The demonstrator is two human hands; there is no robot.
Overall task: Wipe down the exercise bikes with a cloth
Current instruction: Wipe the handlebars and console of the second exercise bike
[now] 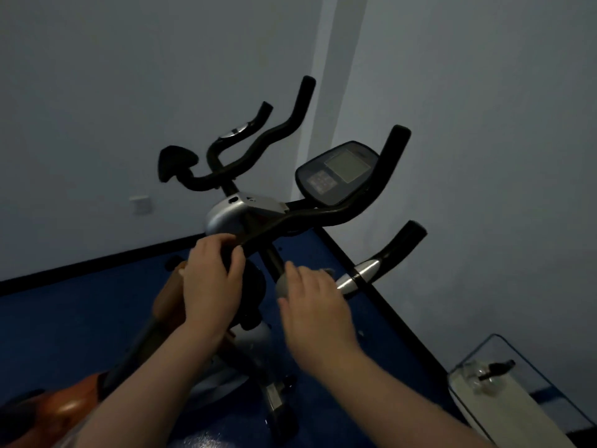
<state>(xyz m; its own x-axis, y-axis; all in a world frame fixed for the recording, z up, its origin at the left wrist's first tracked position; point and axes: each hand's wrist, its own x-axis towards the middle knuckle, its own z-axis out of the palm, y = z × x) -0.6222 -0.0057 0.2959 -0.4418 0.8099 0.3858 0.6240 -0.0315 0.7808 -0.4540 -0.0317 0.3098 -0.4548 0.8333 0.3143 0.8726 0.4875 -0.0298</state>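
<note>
A black and silver exercise bike stands in front of me, its console raised above black handlebars. My left hand grips the left part of the handlebar, fingers curled over the bar near the silver stem housing. My right hand holds a grey cloth against the bar beside the stem, just left of the silver pulse sensor. Most of the cloth is hidden under that hand, which looks blurred.
A second bike's black handlebars stand behind, near the wall. An orange bike frame lies at the lower left. A glass-topped stand with a clear bottle sits at the lower right. The floor is blue.
</note>
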